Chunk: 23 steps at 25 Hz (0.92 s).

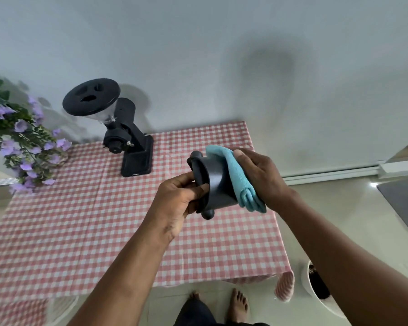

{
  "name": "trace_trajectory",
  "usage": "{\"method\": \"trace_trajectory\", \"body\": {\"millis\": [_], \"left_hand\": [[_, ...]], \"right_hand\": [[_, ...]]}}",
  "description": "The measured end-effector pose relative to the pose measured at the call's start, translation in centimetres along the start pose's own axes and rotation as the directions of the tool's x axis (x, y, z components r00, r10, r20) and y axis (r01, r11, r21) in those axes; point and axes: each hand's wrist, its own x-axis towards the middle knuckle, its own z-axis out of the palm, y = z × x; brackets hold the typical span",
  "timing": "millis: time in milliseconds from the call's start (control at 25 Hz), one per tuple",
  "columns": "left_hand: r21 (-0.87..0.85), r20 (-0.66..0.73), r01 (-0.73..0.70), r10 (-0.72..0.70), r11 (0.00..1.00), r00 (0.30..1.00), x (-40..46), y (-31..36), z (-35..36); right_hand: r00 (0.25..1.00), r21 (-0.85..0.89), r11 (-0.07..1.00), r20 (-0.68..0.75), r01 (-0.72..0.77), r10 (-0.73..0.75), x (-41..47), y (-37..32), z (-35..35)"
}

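Wiping this black grinder part (218, 182) well means, as I judge it, bracing it firmly while the cloth works round the curved wall. From my station I would turn the part a little at a time rather than scrub one patch. Nearest me, my left hand (179, 196) grips the part by its flanged rim, thumb and fingers curled round the edge. Just beyond, my right hand (262, 175) clutches the folded blue cloth (236, 177) and presses it against the part's outer wall, thumb on top. The part hangs in the air between both hands, above the checked tablecloth (80, 220). Farther back the grinder (130, 142) stands on the table, well apart, with purple flowers (21, 137) at the far left.
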Motion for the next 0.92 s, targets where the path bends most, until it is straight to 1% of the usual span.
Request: {"method": "trace_trajectory", "body": {"millis": [40,80,120,160,200,280,320,360,400,440,480,520,560,600,640,680,760,840,920], "left_hand": [[0.0,-0.006,-0.006,0.006,1.0,1.0,0.1,0.1,0.2],[0.004,-0.019,-0.013,0.013,1.0,1.0,0.4,0.1,0.3],[0.015,-0.041,-0.019,0.019,1.0,0.999,0.6,0.1,0.3],[0.031,-0.064,-0.022,0.024,0.999,0.998,0.8,0.1,0.1],[0.045,-0.078,-0.02,0.023,0.999,0.997,1.0,0.0,-0.1],[0.053,-0.06,-0.013,0.016,0.999,0.998,0.8,-0.1,-0.6],[0.057,-0.037,-0.017,0.019,0.998,0.999,0.7,-0.1,-0.8],[0.073,-0.012,-0.027,0.028,0.997,1.0,0.4,-0.2,-0.8],[0.095,0.007,-0.042,0.042,0.995,0.999,0.2,-0.2,-0.8],[0.103,0.018,-0.053,0.052,0.993,0.998,0.0,-0.3,-0.8],[0.088,0.02,-0.057,0.056,0.994,0.998,0.1,-0.4,-0.8],[0.056,0.015,-0.053,0.052,0.997,0.999,0.1,-0.5,-0.8],[0.024,-0.001,-0.046,0.046,0.999,0.999,0.2,-0.5,-0.9],[0.014,-0.022,-0.041,0.041,0.999,0.999,0.3,-0.5,-1.0],[0.034,-0.038,-0.044,0.045,0.998,0.998,0.3,-0.6,-1.1],[0.085,-0.048,-0.052,0.056,0.995,0.997,0.3,-0.7,-1.2],[0.271,-0.063,-0.076,0.097,0.96,0.993,0.4,-0.8,-1.6],[0.433,-0.075,-0.089,0.134,0.897,0.988,0.6,-0.9,-2.0],[0.518,-0.084,-0.117,0.186,0.847,0.979,0.7,-0.7,-2.3]], "right_hand": [[1.0,-0.032,0.999,-0.007,0.008,-0.008,-0.2,-0.3,0.0],[0.998,-0.118,0.992,-0.038,0.045,-0.05,-0.9,-0.3,0.4],[0.992,-0.229,0.969,-0.065,0.092,-0.109,-1.9,-0.2,1.2],[0.981,-0.333,0.931,-0.063,0.152,-0.183,-2.9,-0.1,2.0],[0.962,-0.401,0.885,-0.033,0.234,-0.27,-3.8,-0.1,2.7],[0.911,-0.444,0.809,0.043,0.386,-0.411,-3.9,0.0,3.2],[0.906,-0.423,0.812,0.056,0.402,-0.419,-3.0,0.2,2.9],[0.933,-0.366,0.863,0.042,0.348,-0.358,-1.9,0.4,2.5],[0.97,-0.275,0.932,0.023,0.237,-0.24,-0.7,0.2,1.8],[0.995,-0.143,0.985,0.031,0.096,-0.092,0.2,-0.2,1.0],[0.998,-0.003,0.999,0.051,-0.039,0.039,0.8,-0.2,0.4],[0.988,0.119,0.983,0.076,-0.14,0.132,0.8,-0.1,0.1],[0.98,0.2,0.961,0.09,-0.194,0.179,0.4,0.0,0.1],[0.978,0.247,0.946,0.075,-0.209,0.197,-0.5,0.2,0.6],[0.981,0.268,0.944,0.041,-0.193,0.189,-1.4,0.5,1.4],[0.987,0.258,0.953,0.007,-0.159,0.163,-2.3,0.9,2.2],[0.995,0.189,0.979,-0.053,-0.079,0.09,-3.4,1.3,3.4],[0.994,0.047,0.999,-0.111,-0.014,0.019,-3.7,1.2,3.8],[0.991,-0.157,0.986,-0.116,0.05,-0.069,-4.4,1.1,3.7]]}}
